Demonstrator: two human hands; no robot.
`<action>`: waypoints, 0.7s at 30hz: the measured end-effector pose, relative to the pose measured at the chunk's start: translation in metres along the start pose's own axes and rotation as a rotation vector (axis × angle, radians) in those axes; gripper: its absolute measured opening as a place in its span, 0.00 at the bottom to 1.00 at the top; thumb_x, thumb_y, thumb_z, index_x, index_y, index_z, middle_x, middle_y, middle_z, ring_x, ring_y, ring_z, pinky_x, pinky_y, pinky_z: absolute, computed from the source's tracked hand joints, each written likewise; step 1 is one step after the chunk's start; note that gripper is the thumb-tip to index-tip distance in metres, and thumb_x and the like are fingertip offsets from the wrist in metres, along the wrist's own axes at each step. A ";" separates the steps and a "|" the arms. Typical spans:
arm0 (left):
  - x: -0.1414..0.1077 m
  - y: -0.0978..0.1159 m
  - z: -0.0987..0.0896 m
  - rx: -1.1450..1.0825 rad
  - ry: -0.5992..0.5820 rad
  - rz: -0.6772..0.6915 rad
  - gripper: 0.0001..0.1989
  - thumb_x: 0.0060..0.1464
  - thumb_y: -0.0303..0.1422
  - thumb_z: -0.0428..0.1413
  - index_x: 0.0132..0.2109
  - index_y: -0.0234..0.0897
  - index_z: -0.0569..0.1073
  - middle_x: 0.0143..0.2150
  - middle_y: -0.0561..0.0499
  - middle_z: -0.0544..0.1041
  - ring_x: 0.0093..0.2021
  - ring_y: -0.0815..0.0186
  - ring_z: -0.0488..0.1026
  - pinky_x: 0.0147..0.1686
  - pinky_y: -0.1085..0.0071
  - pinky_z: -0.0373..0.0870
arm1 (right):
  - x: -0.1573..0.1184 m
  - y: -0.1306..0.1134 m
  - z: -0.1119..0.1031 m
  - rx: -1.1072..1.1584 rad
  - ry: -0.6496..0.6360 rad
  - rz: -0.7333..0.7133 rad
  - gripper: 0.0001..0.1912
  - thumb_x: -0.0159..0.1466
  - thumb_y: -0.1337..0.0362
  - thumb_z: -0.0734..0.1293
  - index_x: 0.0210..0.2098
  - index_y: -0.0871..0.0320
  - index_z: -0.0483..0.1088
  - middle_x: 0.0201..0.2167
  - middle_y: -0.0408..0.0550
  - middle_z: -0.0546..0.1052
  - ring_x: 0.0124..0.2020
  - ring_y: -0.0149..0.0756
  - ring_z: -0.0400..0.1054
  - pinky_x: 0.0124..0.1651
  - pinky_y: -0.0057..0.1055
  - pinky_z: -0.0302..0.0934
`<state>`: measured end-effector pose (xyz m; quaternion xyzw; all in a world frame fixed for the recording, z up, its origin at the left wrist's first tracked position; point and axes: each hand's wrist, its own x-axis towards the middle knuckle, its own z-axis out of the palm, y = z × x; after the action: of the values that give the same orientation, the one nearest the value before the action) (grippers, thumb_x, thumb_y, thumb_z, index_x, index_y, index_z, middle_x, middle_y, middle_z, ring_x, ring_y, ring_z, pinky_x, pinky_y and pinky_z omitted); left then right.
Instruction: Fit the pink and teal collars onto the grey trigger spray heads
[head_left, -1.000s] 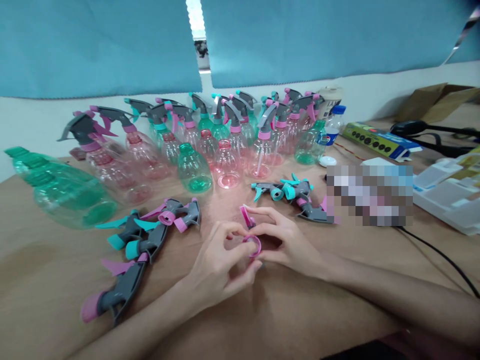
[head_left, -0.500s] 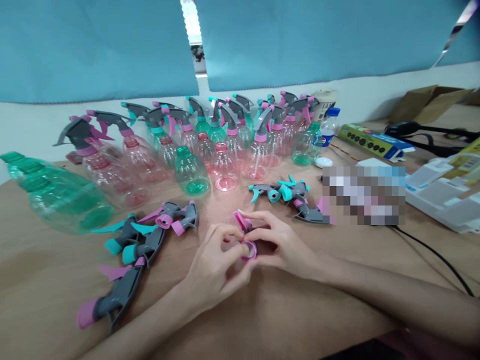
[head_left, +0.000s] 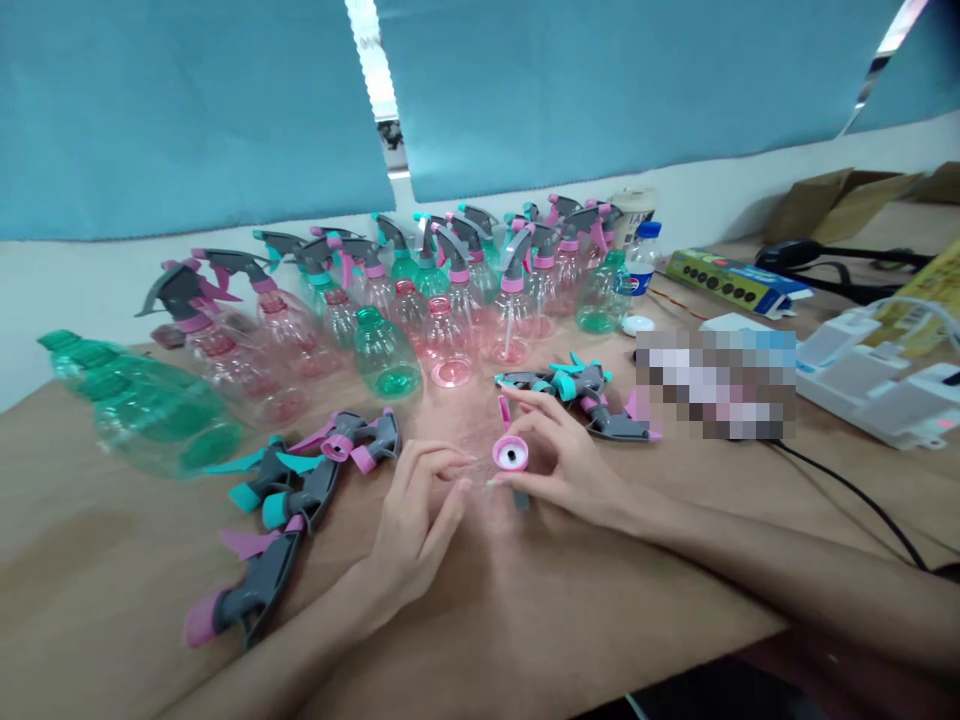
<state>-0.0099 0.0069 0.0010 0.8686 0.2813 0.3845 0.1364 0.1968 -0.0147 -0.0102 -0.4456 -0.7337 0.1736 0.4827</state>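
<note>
My right hand (head_left: pixel 574 460) grips a pink-and-grey trigger spray head (head_left: pixel 511 454) by its collar. The collar's open end faces me, showing a white inside with a dark hole in the middle. Just left of it, my left hand (head_left: pixel 420 515) is apart from the spray head, thumb and fingers separated, with nothing I can make out between them. More loose spray heads lie left of my left hand, among them a pink-collared one (head_left: pixel 255 585) and a teal-collared one (head_left: pixel 304 495). Behind my right hand rests another teal-and-grey spray head (head_left: pixel 581 380).
Across the back stand several pink and green bottles, some with spray heads, some with bare necks, like the green one (head_left: pixel 386 355). At right are a blue-capped drink bottle (head_left: pixel 641 262), a long box (head_left: pixel 739 282), a white plastic organiser (head_left: pixel 874 385) and a black cable (head_left: pixel 847 480).
My left hand has come away from the spray head and moved left. In my right hand, the spray head's collar now faces me. The whole view has shifted slightly.
</note>
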 end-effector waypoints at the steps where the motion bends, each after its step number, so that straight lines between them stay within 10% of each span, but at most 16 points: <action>1: 0.000 0.000 0.000 -0.005 0.008 -0.006 0.07 0.61 0.27 0.46 0.45 0.38 0.66 0.41 0.48 0.68 0.38 0.66 0.68 0.38 0.69 0.69 | 0.002 0.002 -0.001 0.001 0.026 0.019 0.15 0.53 0.56 0.73 0.36 0.56 0.69 0.57 0.54 0.64 0.60 0.47 0.57 0.59 0.47 0.55; 9: -0.001 -0.001 0.003 0.005 0.000 -0.013 0.06 0.62 0.29 0.45 0.42 0.37 0.66 0.36 0.50 0.69 0.34 0.68 0.70 0.35 0.70 0.69 | 0.022 0.011 -0.041 0.057 0.168 0.155 0.12 0.59 0.56 0.68 0.38 0.56 0.68 0.53 0.53 0.71 0.54 0.44 0.66 0.54 0.45 0.62; 13: 0.000 0.000 0.003 0.018 -0.039 -0.038 0.05 0.62 0.30 0.46 0.42 0.37 0.66 0.35 0.51 0.71 0.33 0.68 0.70 0.35 0.70 0.69 | 0.046 0.012 -0.082 -0.212 0.178 -0.007 0.13 0.59 0.57 0.69 0.40 0.56 0.69 0.51 0.52 0.73 0.54 0.46 0.66 0.55 0.46 0.61; 21: 0.001 0.000 0.002 0.040 -0.074 -0.055 0.06 0.61 0.31 0.46 0.42 0.37 0.66 0.34 0.51 0.72 0.31 0.68 0.70 0.33 0.71 0.69 | 0.060 0.019 -0.077 -0.671 -0.305 -0.133 0.11 0.59 0.60 0.68 0.40 0.58 0.71 0.45 0.55 0.75 0.46 0.47 0.69 0.44 0.42 0.64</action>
<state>-0.0075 0.0072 0.0003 0.8766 0.3075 0.3427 0.1398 0.2647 0.0314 0.0464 -0.4994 -0.8405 -0.0441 0.2054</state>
